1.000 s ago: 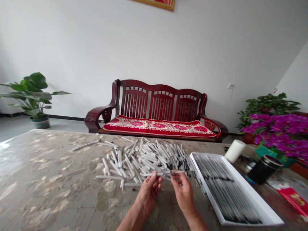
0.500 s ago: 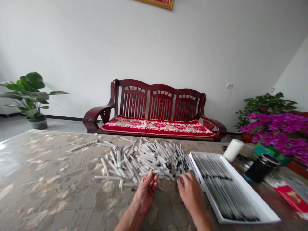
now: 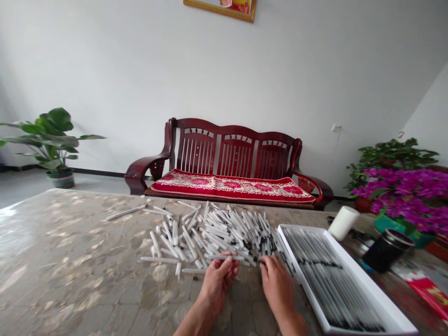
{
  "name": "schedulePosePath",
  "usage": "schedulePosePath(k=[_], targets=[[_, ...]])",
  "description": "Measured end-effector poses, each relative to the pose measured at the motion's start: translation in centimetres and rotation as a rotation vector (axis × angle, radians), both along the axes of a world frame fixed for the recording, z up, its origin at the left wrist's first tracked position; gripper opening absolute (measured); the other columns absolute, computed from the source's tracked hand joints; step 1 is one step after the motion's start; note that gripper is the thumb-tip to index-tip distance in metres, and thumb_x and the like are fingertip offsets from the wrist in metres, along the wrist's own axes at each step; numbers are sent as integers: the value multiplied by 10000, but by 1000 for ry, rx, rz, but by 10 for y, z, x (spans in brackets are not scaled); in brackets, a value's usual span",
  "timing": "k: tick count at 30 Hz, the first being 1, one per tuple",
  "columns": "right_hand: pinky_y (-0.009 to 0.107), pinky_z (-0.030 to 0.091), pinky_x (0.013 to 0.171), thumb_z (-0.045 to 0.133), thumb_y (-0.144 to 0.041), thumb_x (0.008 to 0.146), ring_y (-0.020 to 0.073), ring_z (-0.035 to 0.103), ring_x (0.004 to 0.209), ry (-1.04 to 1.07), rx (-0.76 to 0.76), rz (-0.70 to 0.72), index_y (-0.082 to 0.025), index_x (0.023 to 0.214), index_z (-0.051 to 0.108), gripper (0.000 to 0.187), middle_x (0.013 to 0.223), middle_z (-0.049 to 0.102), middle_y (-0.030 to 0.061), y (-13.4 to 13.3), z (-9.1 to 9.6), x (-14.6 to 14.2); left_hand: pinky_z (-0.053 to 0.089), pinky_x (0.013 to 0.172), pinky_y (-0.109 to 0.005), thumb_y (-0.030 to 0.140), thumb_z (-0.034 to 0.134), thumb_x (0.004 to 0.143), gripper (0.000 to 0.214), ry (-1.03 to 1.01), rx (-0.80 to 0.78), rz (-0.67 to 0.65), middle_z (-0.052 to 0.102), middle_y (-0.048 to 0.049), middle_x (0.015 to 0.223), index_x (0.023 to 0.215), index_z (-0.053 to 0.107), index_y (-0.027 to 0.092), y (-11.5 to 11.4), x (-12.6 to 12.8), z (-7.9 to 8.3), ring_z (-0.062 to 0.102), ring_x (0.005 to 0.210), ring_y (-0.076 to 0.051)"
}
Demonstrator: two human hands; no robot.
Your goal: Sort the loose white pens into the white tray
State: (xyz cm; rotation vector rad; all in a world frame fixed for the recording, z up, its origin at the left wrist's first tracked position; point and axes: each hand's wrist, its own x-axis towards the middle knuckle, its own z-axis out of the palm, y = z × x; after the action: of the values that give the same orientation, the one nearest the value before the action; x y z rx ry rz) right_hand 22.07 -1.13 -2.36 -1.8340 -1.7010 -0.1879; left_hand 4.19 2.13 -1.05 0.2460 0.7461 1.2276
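Note:
A whitish pen barrel [image 3: 219,256] lies roughly level between the thumb and fingers of my left hand [image 3: 220,280]. To its right, my right hand [image 3: 278,282] has its thumb and forefinger drawn together around a small dark piece at the near edge of the pile; its kind is too small to make out. Just beyond both hands spreads a heap of white pen parts [image 3: 224,228], some with black ends. Close to my right hand stands a shallow white box [image 3: 376,289] holding rows of clear pens with black ends [image 3: 336,275].
A patterned cover lies on the table [image 3: 87,270]. On the right are a white roll [image 3: 343,223], a black cup [image 3: 387,252], a red packet [image 3: 429,291] and purple flowers [image 3: 409,191]. A wooden bench [image 3: 234,154] stands past the table's far edge.
The view has tilted up slightly. The pen barrel in my left hand now sits more level and shows more of its length. My right hand's fingers have closed together near the pile.

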Motion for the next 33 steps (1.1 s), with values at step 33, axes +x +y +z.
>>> schedulePosePath(k=[33], targets=[[278,574,665,636,-418,820,194,686,694,744,217,292,-218,789,711,217,757,731,46,17,-7,-32,576,581,-202,63,820,656,193,25,63,18,724,-28,661,753,671,140,3,8,-9,713,615,-146]])
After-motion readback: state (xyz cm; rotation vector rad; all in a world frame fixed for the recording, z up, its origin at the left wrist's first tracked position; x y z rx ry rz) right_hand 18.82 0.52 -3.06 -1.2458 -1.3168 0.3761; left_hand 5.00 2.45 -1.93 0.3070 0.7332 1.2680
